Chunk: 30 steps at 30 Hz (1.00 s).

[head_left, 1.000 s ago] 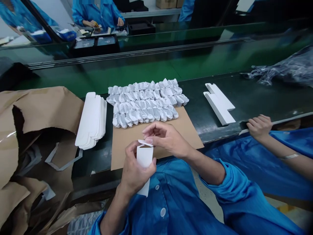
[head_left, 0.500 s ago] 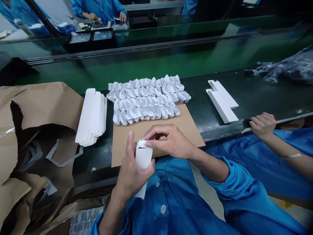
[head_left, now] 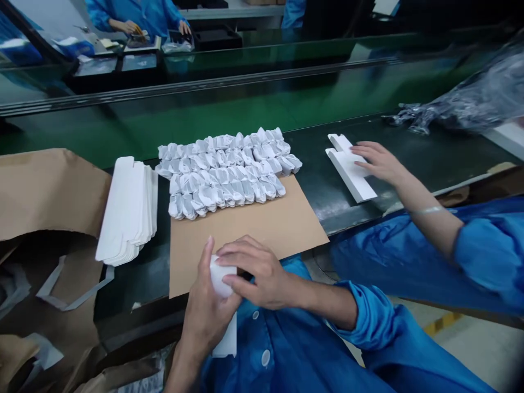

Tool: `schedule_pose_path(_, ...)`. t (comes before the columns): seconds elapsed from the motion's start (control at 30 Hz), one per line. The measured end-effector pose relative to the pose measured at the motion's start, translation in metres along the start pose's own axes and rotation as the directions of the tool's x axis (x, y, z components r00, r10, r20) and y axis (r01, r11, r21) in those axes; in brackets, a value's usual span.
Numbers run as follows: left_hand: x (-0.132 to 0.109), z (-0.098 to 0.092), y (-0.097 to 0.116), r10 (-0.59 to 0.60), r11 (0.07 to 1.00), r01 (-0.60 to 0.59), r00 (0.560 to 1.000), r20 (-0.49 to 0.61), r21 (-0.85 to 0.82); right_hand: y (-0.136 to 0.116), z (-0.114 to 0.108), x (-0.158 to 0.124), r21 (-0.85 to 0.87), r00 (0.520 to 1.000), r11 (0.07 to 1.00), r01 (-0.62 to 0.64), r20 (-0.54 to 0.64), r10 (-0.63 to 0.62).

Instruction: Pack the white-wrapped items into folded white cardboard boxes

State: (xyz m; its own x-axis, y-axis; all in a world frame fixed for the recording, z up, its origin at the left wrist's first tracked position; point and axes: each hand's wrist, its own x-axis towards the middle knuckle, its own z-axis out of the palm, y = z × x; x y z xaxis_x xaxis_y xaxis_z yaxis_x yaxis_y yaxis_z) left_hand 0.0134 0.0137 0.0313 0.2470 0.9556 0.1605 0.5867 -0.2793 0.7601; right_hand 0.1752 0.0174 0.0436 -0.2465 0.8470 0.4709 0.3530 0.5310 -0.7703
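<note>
1. My left hand [head_left: 208, 314] is wrapped around a small white carton [head_left: 227, 341], fingers closed on its body. I hold it upright just above my lap, at the near edge of the brown cardboard sheet [head_left: 245, 229].
2. My right hand [head_left: 254, 273] is closed over the carton's top end, fingertips and thumb pressing down on it.
3. A second ago the top flap stood open and my right fingers were only pinching its tip. Now the flap is hidden under my fingers and seems folded down, so that end looks shut, though I cannot see the tuck itself.
4. I have also drawn the carton lower and closer to my body.
5. On the cardboard sheet beyond my hands lie rows of white-wrapped parts [head_left: 225, 172], untouched. A stack of flat carton blanks [head_left: 129, 207] sits to their left, beside torn brown paper [head_left: 45, 191].
6. To my right, a co-worker's hand [head_left: 374, 161] has left the table edge and now rests on the two folded white cartons [head_left: 350, 174] on the dark worktop.
</note>
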Motion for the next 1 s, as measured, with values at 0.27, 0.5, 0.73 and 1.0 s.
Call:
schedule_pose_path(0.27,0.034,0.001,-0.013,-0.153,0.938,-0.002,0.896,-0.417,-0.347,0.005,-0.014,-0.011,0.101,0.828,0.850,-0.517,0.310,0.467)
schedule_pose_path(0.5,0.056,-0.012,-0.044,0.485,0.757,-0.556,0.830,0.275,0.344,0.052,-0.094,0.040,-0.367,0.877,0.860,-0.355,0.188,0.443)
schedule_pose_path(0.73,0.068,-0.004,-0.052,0.450,0.639,-0.574,0.819,0.357,0.512,0.107,-0.138,0.040,-0.577,0.854,0.656,-0.487,-0.158,0.495)
schedule_pose_path(1.0,0.061,-0.010,-0.060,0.372,0.712,-0.484,0.875,0.312,0.508,0.103,-0.148,-0.021,-0.654,0.901,0.620,-0.433,-0.283,0.330)
